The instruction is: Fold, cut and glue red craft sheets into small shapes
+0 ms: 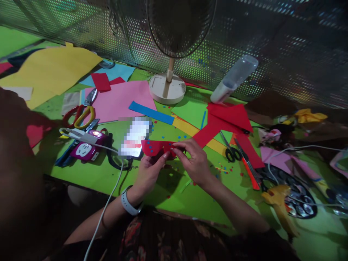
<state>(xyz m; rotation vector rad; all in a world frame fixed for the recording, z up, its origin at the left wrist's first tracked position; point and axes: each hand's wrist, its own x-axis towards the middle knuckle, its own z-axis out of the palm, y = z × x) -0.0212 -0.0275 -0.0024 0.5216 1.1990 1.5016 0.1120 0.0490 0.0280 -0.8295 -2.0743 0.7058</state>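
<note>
Between my two hands is a small red paper cut-out (150, 148) dotted with blue specks. My left hand (152, 170) is closed on its lower edge, thumb on top, and wears a pale wristband. From the right, my right hand (194, 161) pinches the paper's other end with thumb and forefinger. Just behind the paper lies a lit phone (136, 137), its screen blurred out. Tiny blue and red paper bits (181, 137) are scattered on the green table around my hands. Small black-handled scissors (231, 152) and an orange cutter knife (250, 172) lie to the right.
A fan (167, 88) stands at the back before a perforated metal screen, near a clear bottle (233, 78). At left are large scissors (81, 114), a purple power adapter (88, 146) and yellow paper (54, 69). A white cable (112, 192) crosses my left forearm. Red paper (228, 116) lies at right.
</note>
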